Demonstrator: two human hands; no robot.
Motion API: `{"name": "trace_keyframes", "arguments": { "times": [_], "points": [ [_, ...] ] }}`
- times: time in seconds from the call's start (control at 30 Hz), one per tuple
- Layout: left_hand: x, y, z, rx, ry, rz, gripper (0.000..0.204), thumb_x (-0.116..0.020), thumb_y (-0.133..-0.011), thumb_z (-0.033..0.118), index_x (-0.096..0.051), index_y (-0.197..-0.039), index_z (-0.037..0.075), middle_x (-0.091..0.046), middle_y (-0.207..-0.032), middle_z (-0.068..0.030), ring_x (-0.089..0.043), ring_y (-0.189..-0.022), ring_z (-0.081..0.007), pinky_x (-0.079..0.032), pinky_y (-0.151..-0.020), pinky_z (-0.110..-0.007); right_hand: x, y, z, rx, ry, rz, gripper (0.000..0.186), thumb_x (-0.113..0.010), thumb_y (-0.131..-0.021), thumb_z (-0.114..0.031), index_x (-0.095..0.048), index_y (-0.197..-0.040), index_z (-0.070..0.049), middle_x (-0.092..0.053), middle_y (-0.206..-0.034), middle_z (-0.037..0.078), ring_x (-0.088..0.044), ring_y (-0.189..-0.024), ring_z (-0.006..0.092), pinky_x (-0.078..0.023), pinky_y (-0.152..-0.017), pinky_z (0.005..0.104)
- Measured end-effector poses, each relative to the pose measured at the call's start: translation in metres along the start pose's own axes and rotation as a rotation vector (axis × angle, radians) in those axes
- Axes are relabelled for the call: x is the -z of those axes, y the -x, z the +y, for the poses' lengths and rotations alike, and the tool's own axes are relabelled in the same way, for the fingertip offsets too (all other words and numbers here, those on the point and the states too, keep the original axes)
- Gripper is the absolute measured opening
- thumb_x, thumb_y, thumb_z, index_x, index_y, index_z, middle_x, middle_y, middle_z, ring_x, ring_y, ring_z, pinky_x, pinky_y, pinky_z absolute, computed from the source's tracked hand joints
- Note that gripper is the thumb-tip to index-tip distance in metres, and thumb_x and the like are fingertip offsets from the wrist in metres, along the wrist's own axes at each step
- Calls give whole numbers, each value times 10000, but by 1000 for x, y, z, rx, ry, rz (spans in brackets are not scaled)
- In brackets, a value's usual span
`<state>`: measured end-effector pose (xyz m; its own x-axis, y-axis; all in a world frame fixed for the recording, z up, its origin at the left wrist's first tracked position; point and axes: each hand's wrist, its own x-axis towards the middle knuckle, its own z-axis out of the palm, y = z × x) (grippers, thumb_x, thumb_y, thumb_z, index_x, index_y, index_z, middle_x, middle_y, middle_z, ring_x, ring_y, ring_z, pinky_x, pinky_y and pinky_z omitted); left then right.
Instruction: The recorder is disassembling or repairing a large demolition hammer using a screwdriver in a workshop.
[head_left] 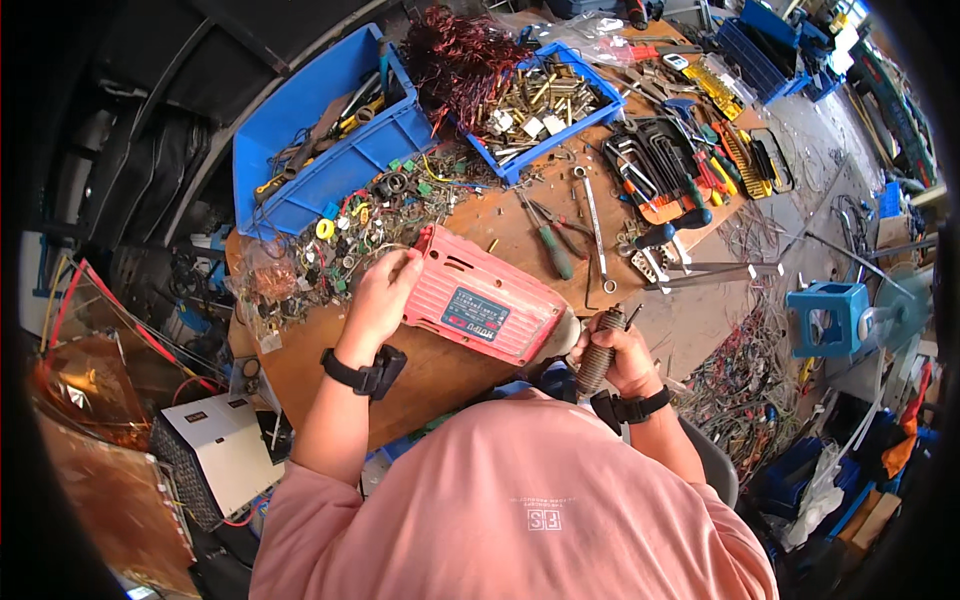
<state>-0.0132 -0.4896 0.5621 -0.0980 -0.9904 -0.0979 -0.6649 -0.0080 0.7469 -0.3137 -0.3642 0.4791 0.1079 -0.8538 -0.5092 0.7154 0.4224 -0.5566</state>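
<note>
Above the table's near edge I hold a red power tool with a ribbed casing, vent slots and a dark blue label. My left hand is closed on its left end, with the fingers along the casing's edge. At the other end the tool narrows to a greyish nose. Beside that nose my right hand is wrapped round a dark ribbed cylindrical part. Whether this part is joined to the tool I cannot tell. A thin dark rod sticks up by the right fingers.
On the wooden table lie a long wrench, a green-handled screwdriver and a hex key set. Blue bins and a tray of brass-coloured pieces stand behind. Small scrap covers the left; tangled wires lie right.
</note>
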Motion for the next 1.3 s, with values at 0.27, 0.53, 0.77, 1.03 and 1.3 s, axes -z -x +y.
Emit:
{"name": "trace_keyframes", "arguments": {
  "times": [0.27,0.53,0.77,1.03,1.3],
  "points": [
    [-5,-38,-5,-120,-493,-152,478,-407,-908,398,-603,-831,-30,-580,-823,-257,-543,-788,-424,-421,-688,-470,-26,7,-4,-61,47,190,60,-567,-747,-73,-555,-746,-15,-570,-618,80,-576,-522,186,-486,-495,325],
    [-13,-44,8,23,-641,-183,506,-459,-865,371,-550,-670,-86,-507,-591,-254,-507,-559,-364,-388,-588,-426,-16,8,9,66,27,213,105,-584,-734,-71,-580,-695,26,-572,-574,90,-551,-464,171,-456,-445,298],
    [-4,-25,-5,151,-294,-231,436,-514,-862,314,-601,-724,-91,-585,-613,-78,-491,-594,-129,-400,-562,-343,-15,7,12,45,113,231,139,-589,-715,-102,-572,-653,22,-568,-568,92,-544,-464,174,-452,-430,307],
    [-18,18,18,263,-48,-119,409,-501,-874,273,-588,-719,-95,-576,-620,-80,-474,-568,-145,-388,-572,-337,3,19,-34,-24,170,132,67,-575,-690,-18,-546,-647,25,-552,-556,92,-533,-455,166,-445,-414,301],
    [-63,54,82,418,-160,-135,437,-476,-894,291,-598,-793,-116,-610,-697,-97,-500,-638,-146,-405,-615,-347,32,55,-93,98,321,116,56,-560,-696,-3,-542,-644,3,-541,-531,67,-522,-449,138,-427,-424,274]
  ]
}}
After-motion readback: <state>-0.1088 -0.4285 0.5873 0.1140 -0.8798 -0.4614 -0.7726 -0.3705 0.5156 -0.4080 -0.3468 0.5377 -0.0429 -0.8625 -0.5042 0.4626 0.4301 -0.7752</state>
